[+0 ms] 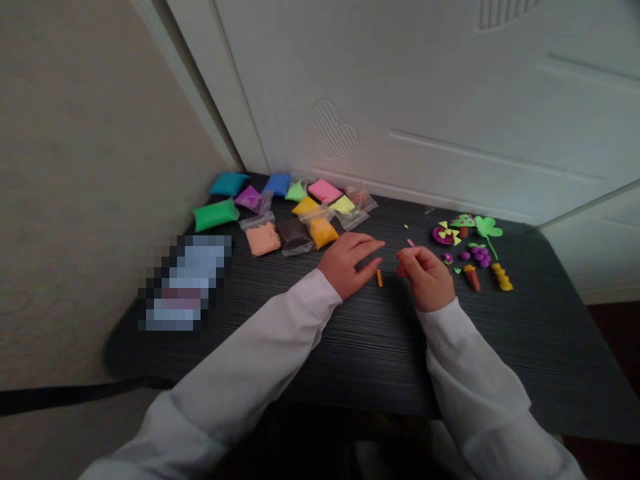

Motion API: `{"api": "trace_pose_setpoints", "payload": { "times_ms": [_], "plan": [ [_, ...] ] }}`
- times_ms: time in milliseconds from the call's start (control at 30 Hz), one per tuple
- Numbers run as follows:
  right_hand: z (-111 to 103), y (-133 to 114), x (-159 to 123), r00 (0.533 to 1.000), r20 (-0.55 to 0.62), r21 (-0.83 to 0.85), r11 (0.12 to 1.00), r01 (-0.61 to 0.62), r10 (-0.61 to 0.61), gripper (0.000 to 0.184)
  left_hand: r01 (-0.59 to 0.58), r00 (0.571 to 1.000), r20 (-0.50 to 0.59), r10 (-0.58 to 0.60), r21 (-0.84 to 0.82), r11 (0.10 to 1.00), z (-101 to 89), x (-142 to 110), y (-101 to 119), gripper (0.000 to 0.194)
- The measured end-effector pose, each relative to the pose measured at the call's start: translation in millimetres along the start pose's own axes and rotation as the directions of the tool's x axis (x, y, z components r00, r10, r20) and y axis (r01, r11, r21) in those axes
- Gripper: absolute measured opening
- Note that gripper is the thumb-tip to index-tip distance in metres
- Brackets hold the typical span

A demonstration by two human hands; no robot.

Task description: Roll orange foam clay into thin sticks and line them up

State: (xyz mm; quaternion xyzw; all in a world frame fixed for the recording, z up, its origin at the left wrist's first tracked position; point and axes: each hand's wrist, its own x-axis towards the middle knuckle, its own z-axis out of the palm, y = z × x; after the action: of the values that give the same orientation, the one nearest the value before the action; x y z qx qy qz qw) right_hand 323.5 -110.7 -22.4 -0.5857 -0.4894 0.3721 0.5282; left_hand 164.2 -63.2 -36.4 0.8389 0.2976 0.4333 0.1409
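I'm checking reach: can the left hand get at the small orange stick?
Probably yes: the orange stick lies on the table close by the left hand, which looks open, with nothing visible between.

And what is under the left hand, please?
The dark table lies under the left hand, with a short orange stick just beside that hand. Anything the hand covers cannot be seen.

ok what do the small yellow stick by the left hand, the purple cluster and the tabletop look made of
Yellow stick: probably modelling clay, dull, matching the bagged yellow lump in colour. Purple cluster: likely clay too, smooth, rounded lumps bunched together. Tabletop: perhaps wood-grain laminate, dark with fine parallel streaks.
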Motion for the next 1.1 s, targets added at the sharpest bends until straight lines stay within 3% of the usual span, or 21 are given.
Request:
{"api": "trace_pose_setpoints", "payload": {
  "times_ms": [167,333,733,933,1100],
  "plan": [
    [2,-10,-5,0.998,0.069,-0.084,0.996,0.016,-0.010,0.026,-0.078,0.996,-0.053,0.073,-0.089,0.993,0.4,-2,11,0.029],
    [4,-8,-8,0.989,0.147,-0.134,0.990,0.050,-0.030,0.025,-0.041,0.996,-0.082,0.035,-0.073,0.996,0.6,-2,13,0.018],
    [8,-11,-16,0.975,0.204,-0.205,0.969,0.134,-0.092,0.031,-0.032,0.993,-0.117,0.027,-0.042,0.999,0.5,-1,12,0.017],
    [6,-9,-14,0.987,0.144,-0.212,0.972,0.102,-0.072,0.032,0.096,0.983,-0.146,-0.112,-0.113,0.989,-0.6,-1,14,0.010],
    [5,-12,-14,0.994,0.081,-0.229,0.969,0.093,-0.076,0.029,0.249,0.960,-0.092,-0.264,-0.144,0.958,-1.9,-1,12,0.014]
  ]
}}
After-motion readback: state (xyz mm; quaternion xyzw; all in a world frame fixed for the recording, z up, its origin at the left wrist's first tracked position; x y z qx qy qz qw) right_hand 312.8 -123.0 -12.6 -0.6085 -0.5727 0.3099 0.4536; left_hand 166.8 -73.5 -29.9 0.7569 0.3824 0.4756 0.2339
